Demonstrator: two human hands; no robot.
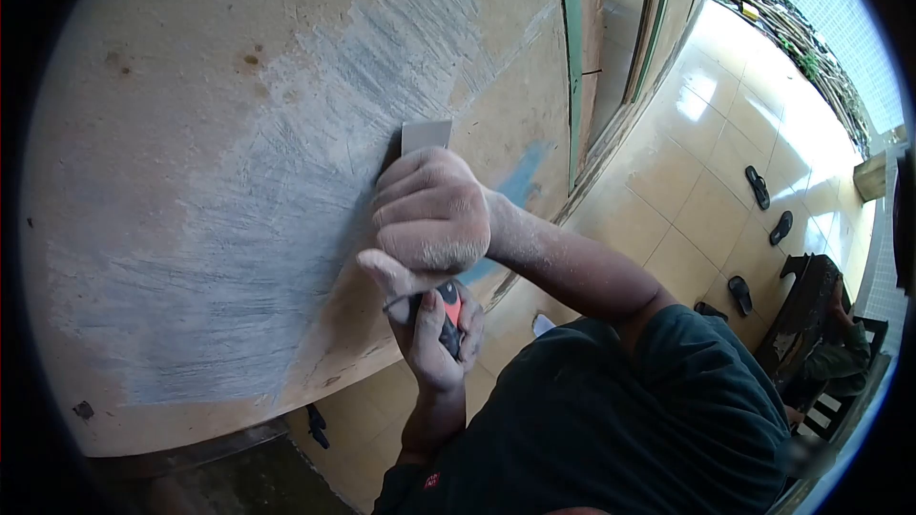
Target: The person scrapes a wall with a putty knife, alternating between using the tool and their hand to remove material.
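Note:
A scraper with a flat metal blade (426, 136) touches the scratched grey patch (277, 200) on the beige wall. My right hand (429, 210) is closed in a fist just below the blade, its fingers wrapped round the tool and dusted with pale powder. Beneath it, my left hand (444, 339) grips a black and red handle (450, 310), thumb along its side. The fist hides the middle of the tool, where blade and handle appear to join.
A green door frame (570, 57) borders the wall. Black sandals (739, 295) lie scattered over the glossy tiled floor (668, 200). At the right, another person's sleeve (838, 360) shows beside a dark wooden piece of furniture (797, 324). Sticks (792, 29) are piled outside.

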